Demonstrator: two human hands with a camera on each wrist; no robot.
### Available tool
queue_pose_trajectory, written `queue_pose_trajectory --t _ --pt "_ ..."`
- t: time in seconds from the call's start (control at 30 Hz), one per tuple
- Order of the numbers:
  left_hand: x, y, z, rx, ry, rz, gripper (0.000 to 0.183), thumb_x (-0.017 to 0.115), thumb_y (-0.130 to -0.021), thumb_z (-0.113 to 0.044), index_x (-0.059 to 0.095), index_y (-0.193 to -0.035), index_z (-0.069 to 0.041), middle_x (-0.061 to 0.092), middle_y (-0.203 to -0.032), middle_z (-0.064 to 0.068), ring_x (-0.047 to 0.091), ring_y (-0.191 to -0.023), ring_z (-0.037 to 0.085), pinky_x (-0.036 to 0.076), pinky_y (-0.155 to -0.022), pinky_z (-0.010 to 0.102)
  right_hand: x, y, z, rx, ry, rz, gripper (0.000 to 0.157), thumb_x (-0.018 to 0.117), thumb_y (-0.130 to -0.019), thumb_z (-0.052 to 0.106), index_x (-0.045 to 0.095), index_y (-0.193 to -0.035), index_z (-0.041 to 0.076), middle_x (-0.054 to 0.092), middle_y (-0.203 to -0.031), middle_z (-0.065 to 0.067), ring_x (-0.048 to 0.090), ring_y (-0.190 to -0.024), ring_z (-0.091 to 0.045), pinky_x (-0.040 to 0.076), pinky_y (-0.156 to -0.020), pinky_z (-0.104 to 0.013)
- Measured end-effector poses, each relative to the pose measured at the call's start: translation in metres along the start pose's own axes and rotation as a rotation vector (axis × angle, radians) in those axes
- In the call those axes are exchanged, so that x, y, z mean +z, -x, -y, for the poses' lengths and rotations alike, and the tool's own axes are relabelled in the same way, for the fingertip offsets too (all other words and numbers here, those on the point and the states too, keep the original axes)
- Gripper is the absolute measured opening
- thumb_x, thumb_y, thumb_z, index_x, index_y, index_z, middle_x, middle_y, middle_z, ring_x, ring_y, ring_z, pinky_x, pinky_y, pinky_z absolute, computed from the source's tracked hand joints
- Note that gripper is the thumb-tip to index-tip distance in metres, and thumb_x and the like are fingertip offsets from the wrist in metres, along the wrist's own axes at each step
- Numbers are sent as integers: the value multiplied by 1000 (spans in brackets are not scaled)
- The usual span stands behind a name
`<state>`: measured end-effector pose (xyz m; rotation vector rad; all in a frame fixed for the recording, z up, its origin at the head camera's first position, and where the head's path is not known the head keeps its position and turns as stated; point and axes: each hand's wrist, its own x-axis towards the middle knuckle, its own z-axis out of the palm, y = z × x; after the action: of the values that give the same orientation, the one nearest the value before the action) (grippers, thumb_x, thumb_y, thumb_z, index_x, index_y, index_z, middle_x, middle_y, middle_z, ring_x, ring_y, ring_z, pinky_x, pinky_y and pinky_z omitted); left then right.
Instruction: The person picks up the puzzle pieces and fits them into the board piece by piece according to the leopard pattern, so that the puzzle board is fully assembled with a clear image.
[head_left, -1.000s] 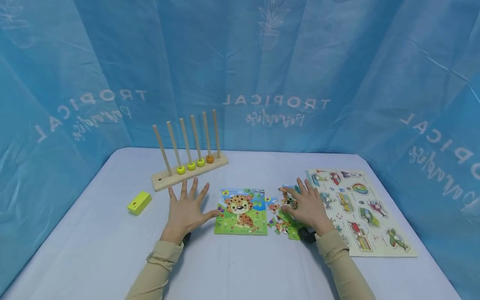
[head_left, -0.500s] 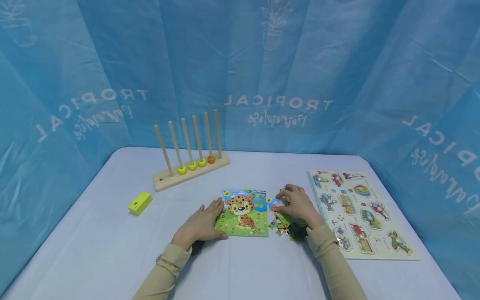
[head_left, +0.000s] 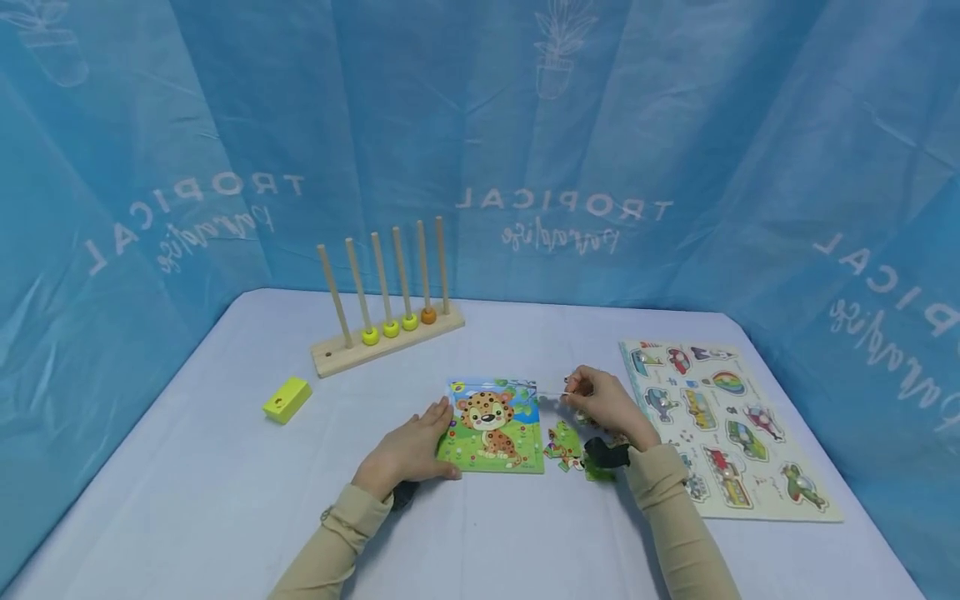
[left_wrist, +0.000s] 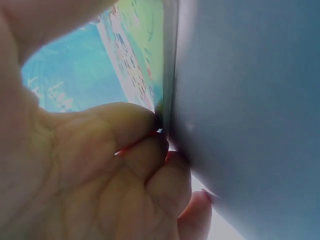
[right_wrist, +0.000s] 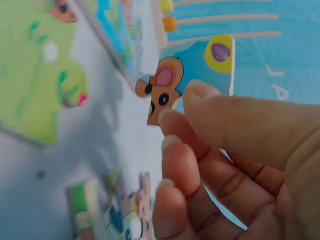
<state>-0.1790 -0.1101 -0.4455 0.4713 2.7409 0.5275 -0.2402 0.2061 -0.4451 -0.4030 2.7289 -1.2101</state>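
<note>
The leopard puzzle board (head_left: 487, 458) lies flat near the table's middle. My left hand (head_left: 408, 450) rests at its left side, fingers together along the edge and thumb at the near corner. In the left wrist view, those fingertips press right at the board's edge (left_wrist: 169, 75). My right hand (head_left: 609, 408), just right of the board, pinches a puzzle piece (right_wrist: 200, 62) between thumb and forefinger. The piece shows a brown ear, an eye, blue sky and a yellow corner patch. Several loose puzzle pieces (head_left: 564, 437) lie below the right hand, partly hidden by it.
A wooden counting stand (head_left: 390, 342) with upright pegs and several beads is at the back left. In front of it lies a yellow block (head_left: 288, 400). A vehicle peg-puzzle board (head_left: 780, 500) lies to the right. Blue curtain (head_left: 420, 125) surrounds the table.
The left hand, spread beside the board earlier, has moved right to its left edge. The right hand went from spread over the loose pieces to pinching one, which is now lifted.
</note>
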Motion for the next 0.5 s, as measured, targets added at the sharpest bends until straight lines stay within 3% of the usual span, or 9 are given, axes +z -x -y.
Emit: queue_pose_trajectory --t 0.13,0.23,0.37,0.5 --pt "0 0 0 3 -6 0 99 79 -78 -42 27 -152 -1 21 -161 14 24 -148 33 31 -118 51 3 -5 4 1 -45 -17 9 64 -94 18 59 -93 10 66 -86 -15 50 -58 -17 46 -48 -30" --pt "1 0 1 10 -8 -6 99 79 -78 -42 27 -151 0 21 -161 15 24 -148 33 29 -120 50 9 -13 7 -12 -80 -24 12 65 -94 20 62 -96 9 66 -89 -16 53 -66 -20 46 -56 -30" --pt "1 0 1 13 -1 -6 99 78 -78 -42 27 -152 0 20 -162 15 23 -149 32 28 -121 48 18 -24 10 -23 -159 4 17 63 -95 22 64 -103 7 66 -95 -17 57 -77 -23 48 -66 -31" --pt "0 2 0 12 5 -9 100 79 -78 -41 27 -152 0 20 -162 14 23 -148 33 29 -120 50 26 -32 15 -2 -234 37 24 60 -97 23 65 -111 4 65 -94 -15 57 -78 -23 51 -68 -33"
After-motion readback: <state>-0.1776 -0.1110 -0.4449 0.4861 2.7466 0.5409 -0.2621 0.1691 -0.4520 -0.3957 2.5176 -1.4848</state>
